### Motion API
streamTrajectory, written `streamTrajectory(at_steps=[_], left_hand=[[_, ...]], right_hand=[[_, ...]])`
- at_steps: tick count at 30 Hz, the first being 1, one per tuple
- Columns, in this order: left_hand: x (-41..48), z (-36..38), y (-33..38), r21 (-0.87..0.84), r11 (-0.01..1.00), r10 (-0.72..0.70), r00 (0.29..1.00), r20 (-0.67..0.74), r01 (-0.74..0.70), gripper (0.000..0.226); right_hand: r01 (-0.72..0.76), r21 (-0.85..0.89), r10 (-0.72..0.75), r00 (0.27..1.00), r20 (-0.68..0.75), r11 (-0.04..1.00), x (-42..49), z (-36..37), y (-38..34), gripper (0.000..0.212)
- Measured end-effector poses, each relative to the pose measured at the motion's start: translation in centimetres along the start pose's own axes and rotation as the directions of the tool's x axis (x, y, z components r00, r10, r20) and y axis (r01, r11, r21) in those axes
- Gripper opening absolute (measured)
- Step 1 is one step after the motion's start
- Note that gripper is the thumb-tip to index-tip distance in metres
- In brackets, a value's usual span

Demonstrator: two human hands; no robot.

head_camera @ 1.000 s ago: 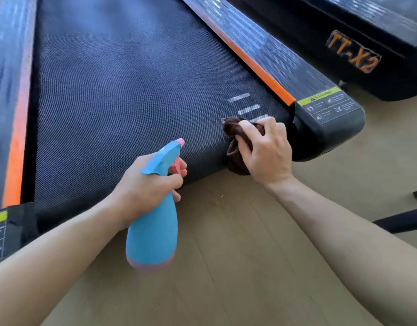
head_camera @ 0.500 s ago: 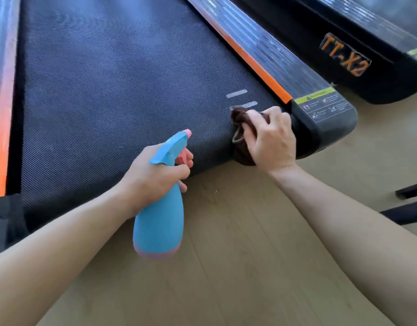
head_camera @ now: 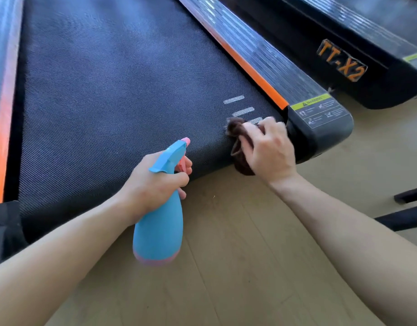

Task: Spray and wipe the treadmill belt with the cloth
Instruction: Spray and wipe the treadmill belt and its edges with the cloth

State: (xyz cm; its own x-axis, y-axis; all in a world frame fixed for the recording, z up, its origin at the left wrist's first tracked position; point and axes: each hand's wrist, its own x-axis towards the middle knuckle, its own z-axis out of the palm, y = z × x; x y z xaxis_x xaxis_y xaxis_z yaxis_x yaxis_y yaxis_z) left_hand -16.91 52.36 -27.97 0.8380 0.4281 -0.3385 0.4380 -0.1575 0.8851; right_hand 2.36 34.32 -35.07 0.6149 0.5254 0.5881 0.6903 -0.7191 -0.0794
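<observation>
Both hands full: my left hand [head_camera: 153, 182] curls round the spray bottle [head_camera: 159, 222], nozzle facing the belt [head_camera: 108, 102]; right hand [head_camera: 271, 149] pinches the cloth [head_camera: 237, 131] bunched on its near-right corner. Belt runs lengthwise away, mostly far-left of the cloth.

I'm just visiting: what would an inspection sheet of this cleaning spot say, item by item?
Surface: black treadmill belt between orange-striped side rails.
Job's things: brown cloth bunched at the belt's near right corner; blue spray bottle with pink trigger.
Clutter: nothing seen.
Hands: left hand grips the bottle, nozzle towards the belt; right hand holds the cloth against the belt.
Cables: nothing seen.
Surroundings: wooden floor; second treadmill marked TT-X2 on the right; dark furniture legs.
</observation>
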Motion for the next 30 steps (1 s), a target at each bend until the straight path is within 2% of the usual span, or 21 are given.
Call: streamTrajectory(at_steps=[3, 6, 8, 12, 15, 17, 18, 21, 23, 27, 30], left_hand=[[-0.2, 0.3, -0.1, 0.001, 1.000, 0.000, 1.000, 0.006, 0.000, 0.014], [-0.2, 0.2, -0.5, 0.014, 1.000, 0.002, 1.000, 0.005, -0.002, 0.013], [-0.2, 0.0, -0.6, 0.018, 1.000, 0.001, 1.000, -0.007, -0.001, 0.014], [-0.2, -0.1, -0.7, 0.009, 1.000, 0.007, 1.000, -0.014, -0.006, 0.017], [-0.3, 0.2, -0.6, 0.006, 1.000, -0.007, 1.000, -0.020, 0.007, 0.028], [-0.7, 0.4, -0.8, 0.014, 1.000, -0.026, 0.999, -0.023, 0.027, 0.019], [-0.9, 0.5, -0.9, 0.028, 0.999, -0.033, 0.999, -0.018, 0.034, 0.019], [-1.7, 0.4, -1.7, 0.058, 0.997, -0.054, 0.998, -0.037, 0.056, 0.012], [-2.2, 0.2, -2.2, 0.063, 0.997, -0.047, 0.997, -0.068, 0.051, 0.020], [-3.3, 0.2, -2.7, 0.036, 0.999, -0.026, 0.994, -0.109, 0.030, 0.037], [-3.9, -0.1, -2.5, 0.028, 0.999, -0.023, 0.994, -0.107, 0.026, 0.044]], right_hand=[[-0.123, -0.143, 0.125, 0.992, 0.011, 0.982, 1.3, -0.2, 2.6, 0.030], [-0.133, -0.181, 0.138, 0.990, 0.015, 0.974, 1.5, -0.3, 3.0, 0.032], [-0.150, -0.139, 0.157, 0.987, 0.034, 0.979, 1.4, -0.5, 2.8, 0.033], [-0.201, 0.067, 0.199, 0.979, 0.030, 0.977, -0.7, -0.2, -0.2, 0.034], [-0.044, 0.184, 0.039, 0.999, 0.027, 0.982, -2.4, 0.4, -3.2, 0.036], [0.061, 0.180, -0.062, 0.998, 0.001, 0.982, -1.8, 0.7, -2.8, 0.034], [0.062, 0.160, -0.061, 0.998, -0.016, 0.985, -1.1, 0.8, -2.0, 0.034], [-0.109, 0.153, 0.115, 0.993, -0.032, 0.982, 0.5, 1.1, -0.2, 0.034], [-0.133, 0.154, 0.140, 0.990, -0.035, 0.979, 0.1, 1.3, -1.2, 0.034], [0.095, 0.194, -0.086, 0.995, -0.057, 0.976, -2.0, 1.5, -5.8, 0.033], [0.282, 0.182, -0.277, 0.959, -0.053, 0.942, -1.7, 1.5, -8.0, 0.032]])
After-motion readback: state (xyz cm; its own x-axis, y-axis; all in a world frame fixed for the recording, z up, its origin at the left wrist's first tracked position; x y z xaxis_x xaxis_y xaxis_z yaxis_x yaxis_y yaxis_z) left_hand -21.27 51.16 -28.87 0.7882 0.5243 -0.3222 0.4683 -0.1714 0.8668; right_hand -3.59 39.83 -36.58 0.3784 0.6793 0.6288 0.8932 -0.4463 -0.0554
